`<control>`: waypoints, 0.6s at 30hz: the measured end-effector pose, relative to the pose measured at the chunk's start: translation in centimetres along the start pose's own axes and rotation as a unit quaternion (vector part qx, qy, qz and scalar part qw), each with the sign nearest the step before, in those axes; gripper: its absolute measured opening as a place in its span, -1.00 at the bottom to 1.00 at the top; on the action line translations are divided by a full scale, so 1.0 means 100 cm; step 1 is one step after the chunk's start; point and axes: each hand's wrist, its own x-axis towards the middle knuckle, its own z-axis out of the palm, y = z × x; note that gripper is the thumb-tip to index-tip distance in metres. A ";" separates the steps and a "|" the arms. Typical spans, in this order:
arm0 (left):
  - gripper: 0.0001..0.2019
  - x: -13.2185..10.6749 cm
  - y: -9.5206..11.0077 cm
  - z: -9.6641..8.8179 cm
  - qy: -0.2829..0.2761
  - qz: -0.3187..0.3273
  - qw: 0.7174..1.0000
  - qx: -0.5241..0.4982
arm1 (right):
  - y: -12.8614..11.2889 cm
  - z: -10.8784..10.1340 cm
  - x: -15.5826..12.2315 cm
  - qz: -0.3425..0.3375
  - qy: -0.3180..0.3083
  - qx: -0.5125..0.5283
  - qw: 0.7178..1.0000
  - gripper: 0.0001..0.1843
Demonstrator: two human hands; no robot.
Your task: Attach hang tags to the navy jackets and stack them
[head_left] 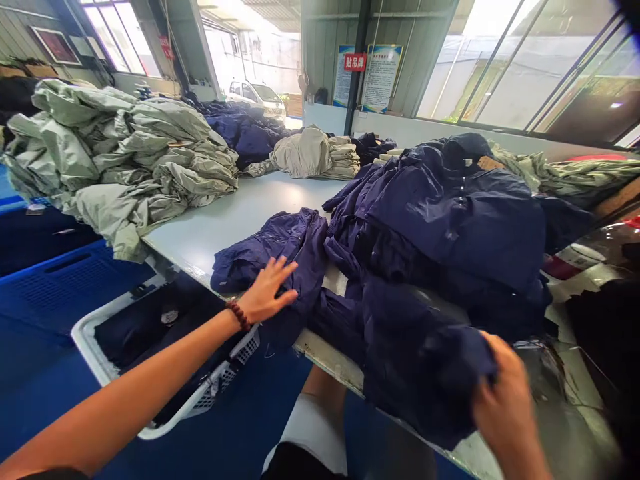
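Grey-walled workroom you've got there, big windows, blue floor, and a pale table (195, 237) running across in front of you. Far left there's a blue crate (75, 283) on the floor, and above it a huge crumpled heap of pale green garments (135, 147) spilling past the table's edge. Next over, a white basket (93, 357) sits below the edge with dark cloth inside.

Your left hand (265, 293), the one with the beaded bracelet (239, 315), is open with the fingers spread, gripping nothing. It's right at a navy garment (270, 233) lying on the near part of the table, though I can't tell if your palm is pressing on it or just above it. Way behind that, more navy cloth (245, 130) is heaped, with a white car (257, 97) outside the doorway. Then comes a lower stack of pale garments (315, 155) at the back of the table, with a red sign (355, 62) above.

To the right, a big pile of navy jackets (450, 207) takes over. In front of it, navy fabric (415, 360) droops over the near edge, and your right hand (505, 393) has its fingers closed on the right end of it. Can't tell whether that's the same piece your left hand is at. Farthest right, more greenish cloth (590, 173) lies behind the jackets.
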 end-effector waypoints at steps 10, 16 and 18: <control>-0.30 0.036 -0.010 0.033 -0.069 -0.059 0.996 0.025 | -0.061 0.109 -0.055 -0.013 -0.173 -0.132 0.976 0.06; -0.28 0.104 -0.057 0.038 -0.066 -0.135 0.988 0.019 | -0.039 0.120 -0.048 -0.026 -0.130 -0.115 0.984 0.00; -0.27 0.127 -0.074 0.038 -0.053 -0.168 0.984 0.020 | -0.027 0.130 -0.051 -0.039 -0.116 -0.115 0.986 0.00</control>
